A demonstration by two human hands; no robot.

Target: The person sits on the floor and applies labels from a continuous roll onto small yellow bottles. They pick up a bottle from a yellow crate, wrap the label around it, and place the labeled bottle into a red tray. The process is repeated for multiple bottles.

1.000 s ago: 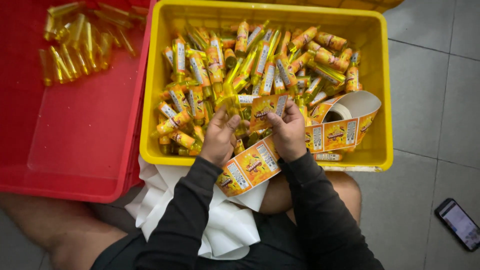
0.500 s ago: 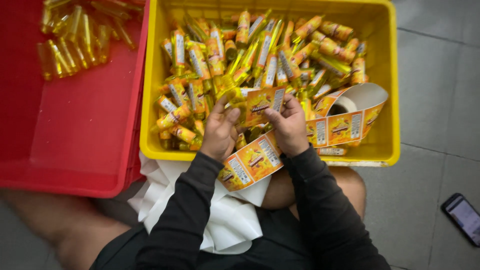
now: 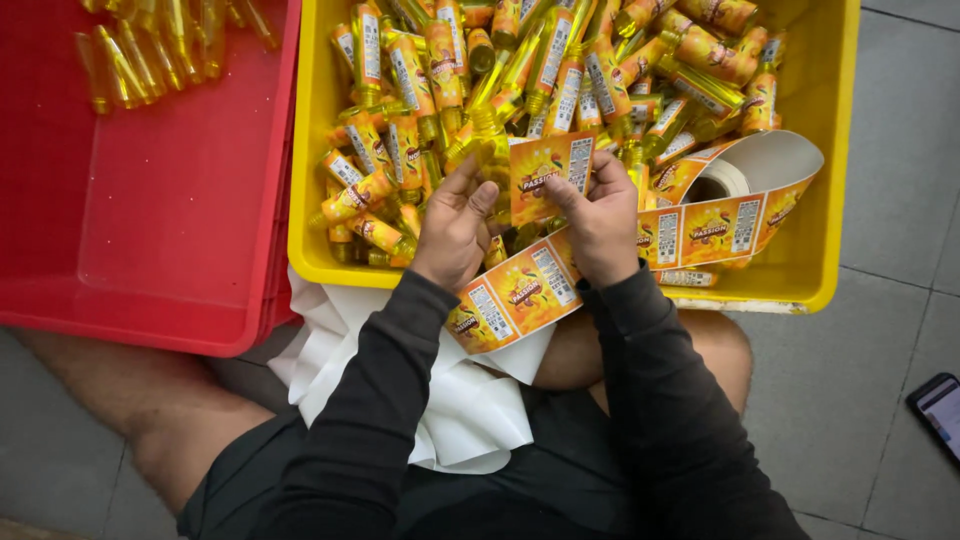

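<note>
Both hands pinch one orange label (image 3: 551, 172) over the yellow crate (image 3: 832, 150): left hand (image 3: 455, 225) fingers closed on its left edge, right hand (image 3: 602, 222) gripping the right. Label upright, long axis roughly vertical. Label strip (image 3: 520, 295) trails toward the lap. Red crate (image 3: 150, 220) left, grey tiled floor (image 3: 890, 300) beneath.

Bottle crate (image 3: 822, 180): before the seated person, holding labelled bottles (image 3: 420, 80) and label roll (image 3: 745, 175) at right. Second crate (image 3: 170, 240) left, bottles in its far corner. Phone (image 3: 938, 408) on floor, right.

An orange-yellow label (image 3: 550, 172) is held above the label strip (image 3: 520, 298); its roll (image 3: 745, 185) lies right, phone screen (image 3: 940, 408) far right.
</note>
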